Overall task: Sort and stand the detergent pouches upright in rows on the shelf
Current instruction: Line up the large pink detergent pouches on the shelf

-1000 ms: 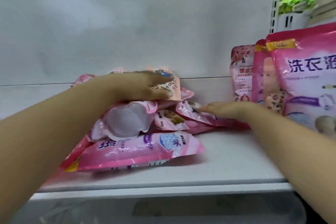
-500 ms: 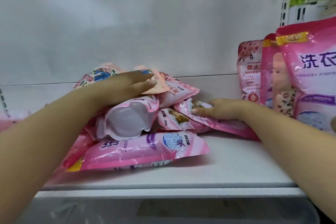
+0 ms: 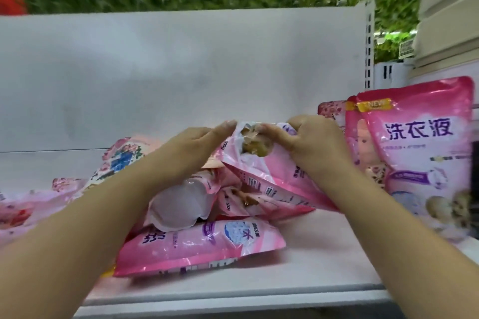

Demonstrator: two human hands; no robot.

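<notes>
A heap of pink detergent pouches (image 3: 199,246) lies flat on the white shelf (image 3: 298,272). My right hand (image 3: 308,142) grips the top end of one pink pouch (image 3: 261,173) and holds it tilted up above the heap. My left hand (image 3: 197,147) touches that pouch's upper left edge with straight fingers. One pouch (image 3: 178,204) in the heap shows its pale underside. At the right, a few pink pouches (image 3: 420,153) stand upright in a row.
The shelf's white back panel (image 3: 181,72) rises behind the heap. More pink pouches (image 3: 23,212) lie at the far left. A slotted upright (image 3: 368,46) stands at the right; green foliage shows above. Bare shelf surface lies in front of the heap.
My right hand has lifted one pouch off the heap by its end. My left hand left the top of the heap and came up to that pouch. The view has tilted upward.
</notes>
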